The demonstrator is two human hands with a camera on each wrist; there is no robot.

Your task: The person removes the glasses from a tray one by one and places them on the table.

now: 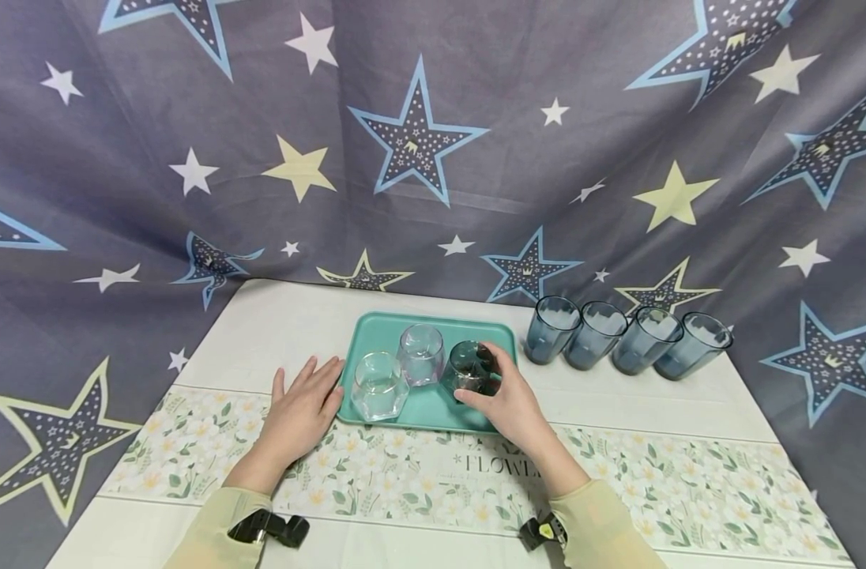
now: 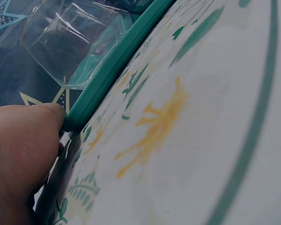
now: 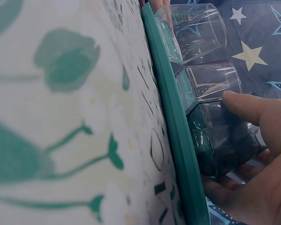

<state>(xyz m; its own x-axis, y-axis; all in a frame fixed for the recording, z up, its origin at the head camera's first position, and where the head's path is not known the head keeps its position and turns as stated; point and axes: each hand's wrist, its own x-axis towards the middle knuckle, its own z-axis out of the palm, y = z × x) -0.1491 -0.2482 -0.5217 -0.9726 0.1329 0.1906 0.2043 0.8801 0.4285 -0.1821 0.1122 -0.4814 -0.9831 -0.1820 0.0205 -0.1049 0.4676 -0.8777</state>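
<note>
A teal tray (image 1: 426,417) holds three short glasses. My right hand (image 1: 511,403) curls its thumb and fingers round the dark glass (image 1: 470,370) at the tray's right side; the right wrist view shows the same grip on the dark glass (image 3: 220,136). A pinkish glass (image 1: 422,356) stands in the middle, and a clear glass (image 1: 379,389) is at the left. My left hand (image 1: 298,415) lies flat at the tray's left edge, fingers relaxed. In the left wrist view the left hand (image 2: 25,150) touches the tray's corner (image 2: 91,96).
Four tall blue glasses (image 1: 552,330) stand in a row on the white table (image 1: 653,411) to the right of the tray. A flowered strip (image 1: 404,482) crosses the table in front of the tray. Behind hangs a grey curtain (image 1: 518,190) with stars.
</note>
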